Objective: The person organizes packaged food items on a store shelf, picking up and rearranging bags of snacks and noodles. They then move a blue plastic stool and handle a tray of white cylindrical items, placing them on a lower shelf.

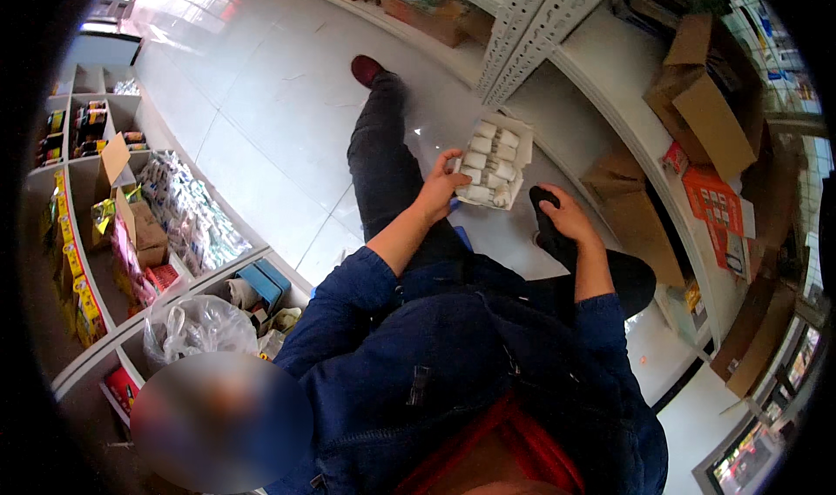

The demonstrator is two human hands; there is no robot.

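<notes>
My left hand (441,186) grips the near left edge of an open, shallow white carton (515,201), thumb over the rim. Inside it stand several small white rolls or cylinders (476,160) in rows; their kind I cannot make out. The carton is held above the floor, in front of my outstretched left leg (383,138). To the right, my right hand (570,219) is bent round a black, shoe-like shape (547,222) at the end of my folded right leg. Part of that shape is hidden by the fingers.
White shelving (601,103) on the right holds cardboard boxes (710,116) and an orange-and-white package (718,203). On the left, a divided display bin (252,255) holds small packets (187,208), a clear plastic bag (196,330) and a blue box (264,282). Pale tiles (279,129) cover the floor.
</notes>
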